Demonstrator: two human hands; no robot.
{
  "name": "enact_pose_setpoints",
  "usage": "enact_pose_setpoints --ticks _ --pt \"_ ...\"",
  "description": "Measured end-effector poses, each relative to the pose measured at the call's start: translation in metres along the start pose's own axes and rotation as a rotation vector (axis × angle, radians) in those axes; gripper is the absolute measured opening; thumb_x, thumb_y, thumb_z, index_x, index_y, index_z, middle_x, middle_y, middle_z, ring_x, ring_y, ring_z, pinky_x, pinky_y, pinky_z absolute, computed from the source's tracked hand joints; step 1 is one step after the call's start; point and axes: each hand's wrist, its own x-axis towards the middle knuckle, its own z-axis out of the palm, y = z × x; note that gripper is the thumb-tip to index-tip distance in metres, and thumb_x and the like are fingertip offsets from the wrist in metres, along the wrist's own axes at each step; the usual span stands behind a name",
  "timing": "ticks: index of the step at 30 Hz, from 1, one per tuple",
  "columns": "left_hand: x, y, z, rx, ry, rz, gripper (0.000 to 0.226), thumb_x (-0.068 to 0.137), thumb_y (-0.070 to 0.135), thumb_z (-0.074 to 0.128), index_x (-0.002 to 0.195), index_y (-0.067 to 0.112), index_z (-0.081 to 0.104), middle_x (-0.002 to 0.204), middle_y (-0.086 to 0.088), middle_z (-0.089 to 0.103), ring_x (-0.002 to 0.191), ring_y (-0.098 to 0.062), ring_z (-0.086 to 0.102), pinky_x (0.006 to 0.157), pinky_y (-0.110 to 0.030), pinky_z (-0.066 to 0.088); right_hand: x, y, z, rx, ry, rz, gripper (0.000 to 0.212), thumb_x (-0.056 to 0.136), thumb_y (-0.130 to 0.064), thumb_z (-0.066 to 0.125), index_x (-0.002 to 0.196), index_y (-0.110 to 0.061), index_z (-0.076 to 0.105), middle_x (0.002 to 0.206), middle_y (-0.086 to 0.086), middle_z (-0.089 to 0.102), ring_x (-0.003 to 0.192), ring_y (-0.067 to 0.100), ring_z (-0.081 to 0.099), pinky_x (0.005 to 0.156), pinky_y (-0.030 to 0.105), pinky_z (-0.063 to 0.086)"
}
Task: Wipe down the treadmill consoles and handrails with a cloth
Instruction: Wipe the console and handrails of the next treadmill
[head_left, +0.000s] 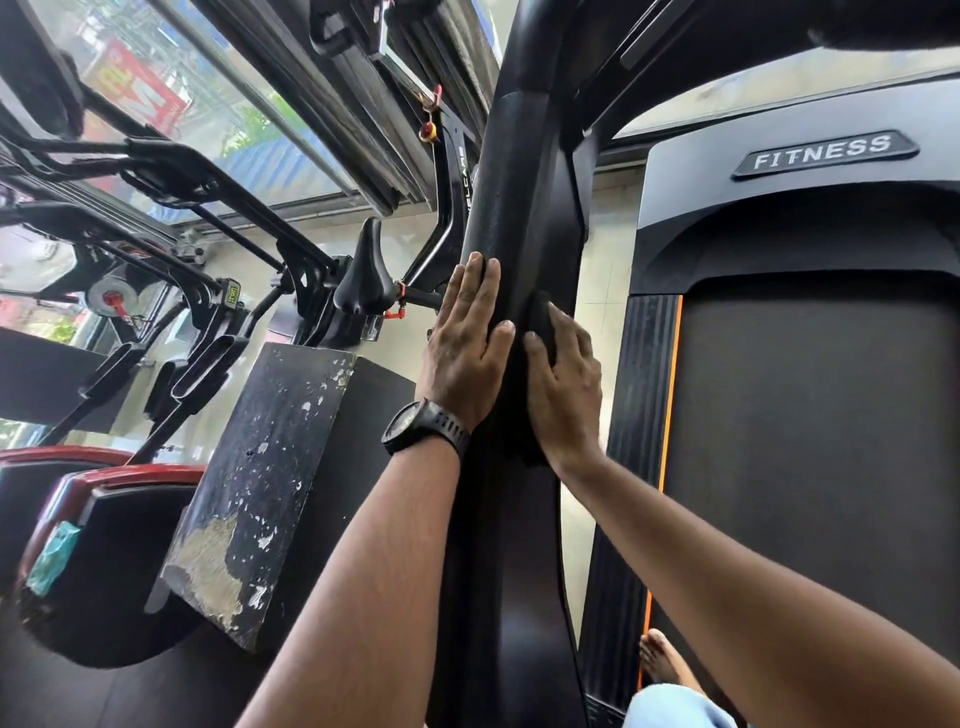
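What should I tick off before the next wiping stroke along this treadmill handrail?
1. Cloth held: ok, right hand grips a dark cloth.
2. Cloth contact: ok, pressed against the right side of the handrail.
3. Steadying: ok, left hand lies flat on the rail's left side, fingers straight.
4. Rail above the hands: ok, nothing lies on it.
5. Cloth dampness or dirt: cannot tell, dark on dark.

A dark cloth (540, 318) (bunched, barely distinct) lies pressed against the black padded treadmill handrail (501, 171)
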Motion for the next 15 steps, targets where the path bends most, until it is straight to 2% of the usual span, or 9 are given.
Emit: enact_pose_setpoints --ticks 2,4,6,8,10,13,14,15 --pt "0.0 0.0 -0.001 -0.002 0.003 -0.004 0.065 0.095 0.029 0.042 0.157 0.016 0.028 0.166 -0.001 0.018 0.154 -0.013 0.01 0.123 -0.022 0.006 0.005 -0.005 0.001 -0.005 0.038 -0.104 0.046 0.105 -0.036 0.048 0.151 -0.028 0.046 0.154 -0.005 0.045 0.139 0.017 0.041 0.109 0.024 0.029" --pt "0.0 0.001 -0.001 0.003 0.006 0.0 0.064 0.095 0.027 0.044 0.157 0.016 0.029 0.166 -0.001 0.018 0.154 -0.013 0.01 0.123 -0.02 0.004 0.019 0.0 0.002 -0.045 0.034 -0.119 0.047 0.105 -0.039 0.046 0.151 -0.028 0.046 0.154 -0.004 0.046 0.137 0.02 0.044 0.108 0.029 0.033" --pt "0.0 0.001 -0.001 0.0 0.009 -0.002 0.064 0.095 0.025 0.045 0.157 0.016 0.029 0.166 -0.001 0.018 0.154 -0.014 0.011 0.123 -0.02 0.004 0.027 0.007 0.002 -0.063 0.009 0.038 0.048 0.105 -0.041 0.043 0.152 -0.03 0.043 0.152 -0.002 0.046 0.134 0.026 0.049 0.11 0.041 0.04" --pt "-0.001 0.002 -0.001 -0.017 0.008 -0.005 0.064 0.095 0.025 0.045 0.157 0.016 0.029 0.166 0.0 0.019 0.154 -0.013 0.011 0.123 -0.022 0.006 0.018 0.009 0.002 -0.055 -0.003 0.157 0.048 0.106 -0.04 0.042 0.152 -0.03 0.042 0.152 -0.002 0.046 0.134 0.028 0.048 0.111 0.043 0.039" --pt "0.0 0.002 -0.002 -0.026 0.003 -0.008 0.064 0.095 0.026 0.045 0.157 0.017 0.029 0.166 0.0 0.019 0.154 -0.012 0.011 0.123 -0.022 0.006 -0.001 0.002 0.002 -0.003 0.047 0.02 0.046 0.105 -0.037 0.047 0.15 -0.028 0.046 0.151 -0.005 0.047 0.135 0.021 0.046 0.113 0.035 0.037" --pt "0.001 0.0 -0.002 -0.014 -0.005 0.006 0.065 0.094 0.025 0.044 0.157 0.016 0.029 0.166 -0.001 0.017 0.154 -0.013 0.009 0.122 -0.017 0.001 -0.014 -0.004 0.006 -0.01 0.091 -0.202 0.048 0.101 -0.035 0.048 0.147 -0.024 0.051 0.153 -0.006 0.047 0.138 0.011 0.041 0.109 0.009 0.025" --pt "0.0 0.001 -0.002 -0.019 -0.006 0.004 0.065 0.094 0.025 0.044 0.157 0.016 0.029 0.166 -0.001 0.017 0.154 -0.013 0.008 0.122 -0.018 0.002 -0.01 -0.003 0.006 -0.021 0.088 -0.206 0.049 0.1 -0.037 0.047 0.148 -0.025 0.051 0.153 -0.006 0.047 0.137 0.012 0.042 0.108 0.009 0.026" --pt "0.0 0.002 -0.002 -0.031 -0.003 0.001 0.065 0.095 0.025 0.044 0.157 0.016 0.029 0.166 -0.002 0.018 0.154 -0.013 0.009 0.123 -0.02 0.003 -0.004 0.0 0.006 -0.024 0.077 -0.17 0.05 0.1 -0.039 0.045 0.148 -0.027 0.05 0.153 -0.006 0.048 0.136 0.014 0.044 0.109 0.015 0.031"
